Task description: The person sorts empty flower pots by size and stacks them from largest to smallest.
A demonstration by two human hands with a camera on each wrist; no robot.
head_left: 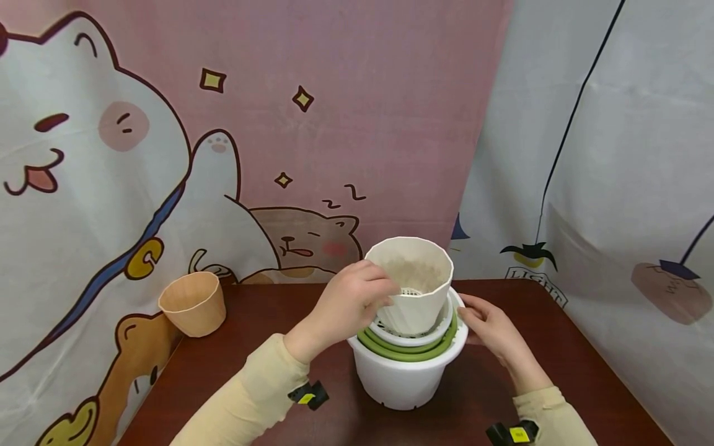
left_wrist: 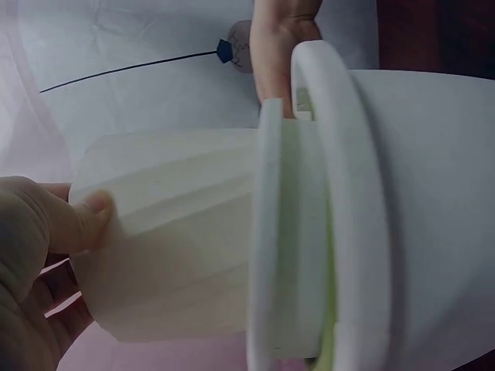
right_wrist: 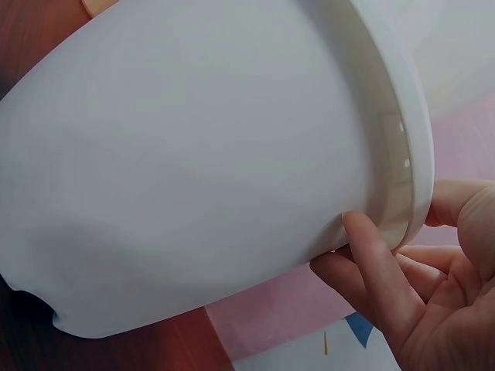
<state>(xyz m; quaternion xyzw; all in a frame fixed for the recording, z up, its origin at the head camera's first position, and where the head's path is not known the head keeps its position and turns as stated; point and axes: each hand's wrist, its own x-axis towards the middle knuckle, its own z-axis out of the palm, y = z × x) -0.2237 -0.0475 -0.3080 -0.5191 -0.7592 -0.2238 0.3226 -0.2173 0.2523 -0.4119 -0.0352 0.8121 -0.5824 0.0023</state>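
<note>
My left hand (head_left: 357,297) pinches the rim of a cream faceted flower pot (head_left: 415,313), thumb on its outer wall in the left wrist view. Brownish marks and a slotted base show inside it. Its lower end is within a smaller white pot (head_left: 445,327), which sits inside green pots (head_left: 409,357); how many is unclear. All are nested in a large white flower pot (head_left: 398,381), upright on the table. On that pot's right side, my right hand (head_left: 493,328) grips the rim (right_wrist: 421,154), with fingertips against the outer wall below it in the right wrist view.
A peach-coloured pot (head_left: 198,313) stands by itself at the left back edge of the dark red-brown table (head_left: 268,359). Behind the table hangs a pink cloth (head_left: 379,124) with cartoon animals, and a pale cloth (head_left: 613,173) hangs on the right.
</note>
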